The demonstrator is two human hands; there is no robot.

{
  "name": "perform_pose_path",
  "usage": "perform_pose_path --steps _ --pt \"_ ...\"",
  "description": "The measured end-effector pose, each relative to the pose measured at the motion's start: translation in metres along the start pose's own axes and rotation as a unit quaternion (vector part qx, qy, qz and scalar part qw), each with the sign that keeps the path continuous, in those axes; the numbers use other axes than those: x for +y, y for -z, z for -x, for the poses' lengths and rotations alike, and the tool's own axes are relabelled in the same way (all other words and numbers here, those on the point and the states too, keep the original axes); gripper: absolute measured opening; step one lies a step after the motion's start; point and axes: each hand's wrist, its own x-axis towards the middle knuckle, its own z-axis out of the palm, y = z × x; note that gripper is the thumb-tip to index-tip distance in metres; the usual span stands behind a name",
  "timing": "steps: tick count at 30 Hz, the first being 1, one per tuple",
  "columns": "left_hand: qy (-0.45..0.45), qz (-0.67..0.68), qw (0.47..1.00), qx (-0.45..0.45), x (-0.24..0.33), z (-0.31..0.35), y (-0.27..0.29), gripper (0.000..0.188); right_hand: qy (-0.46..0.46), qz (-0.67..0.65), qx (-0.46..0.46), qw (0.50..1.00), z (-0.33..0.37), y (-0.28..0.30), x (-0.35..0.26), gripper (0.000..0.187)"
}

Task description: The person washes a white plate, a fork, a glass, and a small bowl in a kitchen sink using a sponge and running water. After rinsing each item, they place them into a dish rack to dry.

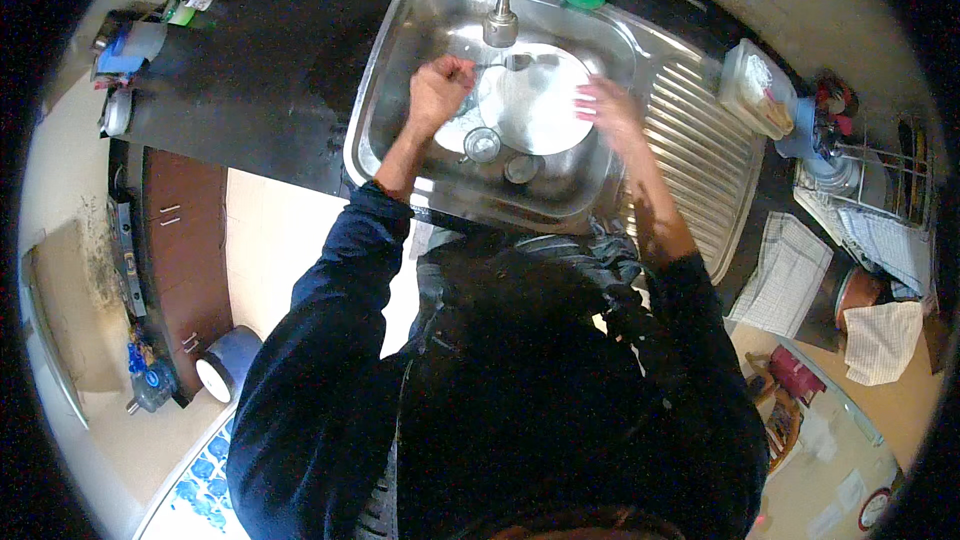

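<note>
One white plate [540, 108], between left hand [440, 95] and right hand [610, 112], in steel sink [425, 30]

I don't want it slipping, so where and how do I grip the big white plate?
Probably pinch the white plate by its right rim, coming from the right: it is broad and round, and your right hand is at that side. The left side looks busier, with your left hand and a clear glass close by.

Passable over the dark counter [260, 80] left of the sink [392, 80] and over the ribbed drainboard [700, 160] at right; hindered above by the faucet [500, 30], below by white plate [535, 105] and glass mug [482, 144].
</note>
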Motion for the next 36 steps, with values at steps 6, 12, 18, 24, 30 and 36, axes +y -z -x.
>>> perform_pose_path --steps 6,12,18,24,30,36 --pt "0.119 0.234 0.965 -0.017 -0.028 0.055 -0.024 0.016 -0.054 -0.152 0.031 0.986 -0.070 -0.130 0.038 0.042" --pt "0.218 0.135 0.960 -0.117 -0.018 0.078 -0.027 0.030 -0.031 0.027 -0.008 0.999 -0.072 -0.182 0.024 0.031" --pt "0.058 0.035 0.994 0.082 -0.035 0.023 -0.047 0.033 -0.014 -0.024 -0.094 0.995 -0.080 -0.157 0.029 0.024" --pt "0.049 -0.107 0.993 0.005 -0.019 0.096 -0.070 0.022 -0.032 0.066 0.014 0.997 -0.082 -0.148 0.028 0.023" --pt "-0.105 -0.425 0.803 -0.404 -0.063 0.103 -0.103 0.026 -0.004 -0.039 -0.107 0.994 -0.088 -0.155 0.038 0.028" --pt "-0.348 -0.426 0.796 -0.253 -0.178 0.099 -0.152 0.036 0.020 0.042 -0.024 0.999 -0.086 -0.133 0.041 0.018"
